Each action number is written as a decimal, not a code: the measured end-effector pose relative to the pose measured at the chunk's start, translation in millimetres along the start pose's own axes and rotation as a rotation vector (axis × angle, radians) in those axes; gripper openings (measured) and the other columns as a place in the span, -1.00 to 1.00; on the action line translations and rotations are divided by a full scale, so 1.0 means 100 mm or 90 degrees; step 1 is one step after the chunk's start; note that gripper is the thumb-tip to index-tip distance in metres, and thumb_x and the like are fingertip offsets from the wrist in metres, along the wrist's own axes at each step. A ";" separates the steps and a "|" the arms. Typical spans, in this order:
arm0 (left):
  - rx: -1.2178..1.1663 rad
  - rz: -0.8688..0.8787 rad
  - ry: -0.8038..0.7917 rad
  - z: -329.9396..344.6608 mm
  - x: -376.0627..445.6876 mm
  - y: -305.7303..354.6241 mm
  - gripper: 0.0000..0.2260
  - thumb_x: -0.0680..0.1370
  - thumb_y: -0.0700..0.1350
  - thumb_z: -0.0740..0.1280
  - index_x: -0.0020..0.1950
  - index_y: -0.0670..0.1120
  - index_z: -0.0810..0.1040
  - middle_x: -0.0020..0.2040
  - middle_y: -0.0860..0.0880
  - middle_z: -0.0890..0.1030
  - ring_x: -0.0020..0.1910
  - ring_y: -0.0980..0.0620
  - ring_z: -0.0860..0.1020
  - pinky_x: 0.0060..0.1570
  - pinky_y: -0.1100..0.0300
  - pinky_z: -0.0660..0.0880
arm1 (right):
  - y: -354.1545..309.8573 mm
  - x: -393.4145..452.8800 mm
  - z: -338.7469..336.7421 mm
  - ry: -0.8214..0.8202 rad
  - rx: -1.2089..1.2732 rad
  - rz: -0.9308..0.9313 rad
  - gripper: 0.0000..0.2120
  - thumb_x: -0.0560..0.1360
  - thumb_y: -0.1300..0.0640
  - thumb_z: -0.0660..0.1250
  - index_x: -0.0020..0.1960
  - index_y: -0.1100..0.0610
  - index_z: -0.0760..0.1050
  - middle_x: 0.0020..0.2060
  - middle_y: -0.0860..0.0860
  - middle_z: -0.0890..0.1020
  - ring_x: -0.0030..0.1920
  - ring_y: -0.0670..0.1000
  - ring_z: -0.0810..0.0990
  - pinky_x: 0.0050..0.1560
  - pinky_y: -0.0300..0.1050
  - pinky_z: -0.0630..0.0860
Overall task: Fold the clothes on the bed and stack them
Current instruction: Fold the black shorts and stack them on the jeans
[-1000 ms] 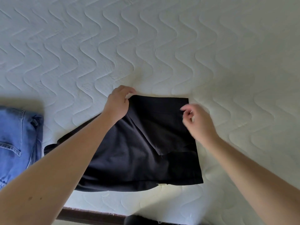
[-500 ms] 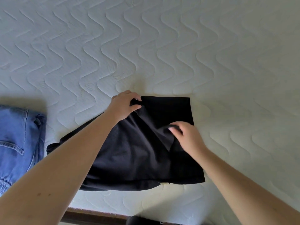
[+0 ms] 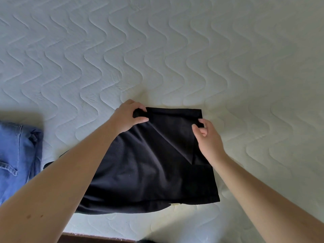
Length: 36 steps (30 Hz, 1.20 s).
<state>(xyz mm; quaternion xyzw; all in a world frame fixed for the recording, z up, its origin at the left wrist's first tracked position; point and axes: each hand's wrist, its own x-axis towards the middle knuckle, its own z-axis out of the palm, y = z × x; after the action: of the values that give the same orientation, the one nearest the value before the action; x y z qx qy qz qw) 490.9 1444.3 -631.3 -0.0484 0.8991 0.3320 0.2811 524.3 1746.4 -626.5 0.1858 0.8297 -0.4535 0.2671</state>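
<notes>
Black garment (image 3: pixel 149 172) in both hands

Black garment (image 3: pixel 140 172) half-folded on bed (image 3: pixel 175 50) – jeans (image 3: pixel 15 155) left

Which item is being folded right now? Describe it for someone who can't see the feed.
On the white quilted mattress, near its front edge, lies a black garment. Both hands grip its far corners. Unlike the blue jeans at the left, it is plain black.

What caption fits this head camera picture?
Two hands, left and right, pinch black shorts on a bed.
</notes>
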 end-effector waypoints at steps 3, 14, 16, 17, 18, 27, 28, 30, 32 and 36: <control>0.002 0.017 -0.044 -0.03 -0.01 -0.02 -0.69 0.44 0.03 0.50 0.14 0.22 0.53 0.23 0.10 0.36 0.23 0.05 0.41 0.31 0.11 0.32 | -0.09 0.03 0.06 -0.016 0.063 -0.004 -0.60 0.52 -0.03 0.38 0.33 -0.16 0.39 -0.11 -0.17 0.58 -0.08 -0.31 0.55 -0.13 -0.49 0.38; 0.040 -0.060 0.103 0.07 0.16 0.09 -0.84 0.57 0.04 0.34 0.04 -0.02 0.60 0.05 0.03 0.58 0.06 0.01 0.53 0.15 0.03 0.48 | -0.42 0.72 -0.28 0.017 0.417 0.237 -0.63 0.50 0.34 0.38 0.28 0.16 0.49 -0.01 0.09 0.64 0.12 0.05 0.64 0.26 -0.05 0.52; 0.029 -0.076 0.133 0.10 0.17 0.10 -0.84 0.58 0.05 0.32 0.01 -0.02 0.60 0.03 0.05 0.57 0.04 0.01 0.53 0.13 0.06 0.48 | -0.43 0.70 -0.26 0.051 0.371 0.184 -0.63 0.49 0.30 0.40 0.27 0.11 0.50 0.06 0.05 0.63 0.18 0.05 0.60 0.14 -0.20 0.54; 0.023 -0.080 0.143 0.11 0.17 0.11 -0.84 0.58 0.05 0.31 0.00 -0.02 0.59 0.02 0.05 0.57 0.03 0.01 0.53 0.12 0.06 0.48 | -0.44 0.66 -0.24 0.052 0.328 0.144 -0.63 0.49 0.25 0.43 0.27 0.09 0.50 0.03 -0.02 0.62 0.18 0.02 0.59 0.05 -0.27 0.51; 0.020 -0.081 0.146 0.13 0.16 0.11 -0.84 0.59 0.05 0.31 0.00 -0.02 0.58 0.02 0.06 0.56 0.03 0.00 0.53 0.12 0.06 0.48 | -0.42 0.61 -0.23 0.044 0.252 0.088 -0.61 0.47 0.17 0.46 0.28 0.07 0.50 0.02 -0.09 0.60 0.17 0.00 0.58 0.01 -0.29 0.49; 0.090 -0.114 -0.012 -0.06 0.23 0.02 -0.69 0.46 0.00 0.49 0.16 -0.03 0.58 0.04 0.05 0.53 0.11 -0.03 0.51 0.03 0.20 0.35 | -0.39 0.78 -0.12 -0.050 -0.503 -0.242 -0.61 0.46 -0.12 0.43 0.23 -0.01 0.52 0.12 0.00 0.57 0.21 0.12 0.43 0.21 0.03 0.25; 0.102 -0.132 0.008 -0.07 0.25 0.02 -0.70 0.46 0.01 0.48 0.14 -0.05 0.59 0.03 0.02 0.54 0.08 -0.04 0.51 0.01 0.18 0.36 | -0.41 0.84 -0.14 -0.049 -0.492 -0.233 -0.64 0.47 -0.11 0.44 0.19 0.02 0.55 0.08 0.01 0.59 0.17 0.12 0.47 0.18 0.02 0.28; 0.064 -0.160 0.080 -0.06 0.25 0.03 -0.72 0.48 0.02 0.47 0.11 -0.07 0.60 -0.02 0.02 0.54 0.02 -0.02 0.50 -0.05 0.17 0.35 | -0.43 0.94 -0.19 -0.042 -0.453 -0.207 -0.66 0.47 -0.09 0.45 0.15 0.08 0.58 0.06 0.03 0.60 0.13 0.13 0.52 0.17 0.02 0.38; 0.018 -0.160 0.130 0.00 0.21 0.06 -0.73 0.51 0.04 0.43 0.12 -0.07 0.57 -0.04 0.05 0.53 0.02 -0.02 0.50 -0.07 0.18 0.33 | -0.43 0.98 -0.21 -0.016 -0.439 -0.201 -0.67 0.48 -0.06 0.45 0.14 0.11 0.58 0.06 0.05 0.61 0.13 0.15 0.53 0.18 0.04 0.41; 0.009 -0.189 0.105 0.08 0.07 0.00 -0.55 0.48 0.17 0.42 0.27 -0.03 0.48 0.12 0.02 0.56 0.12 -0.05 0.51 0.13 0.04 0.43 | -0.43 0.96 -0.16 -0.012 -0.498 -0.260 -0.74 0.51 0.00 0.42 0.14 0.09 0.57 0.05 0.04 0.62 0.12 0.16 0.50 0.11 -0.01 0.31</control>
<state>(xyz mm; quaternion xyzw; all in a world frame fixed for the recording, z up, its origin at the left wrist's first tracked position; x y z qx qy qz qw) 489.0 1450.2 -639.8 -0.2056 0.9045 0.2754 0.2524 420.6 1744.2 -650.2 -0.1008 0.9563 -0.1505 0.2297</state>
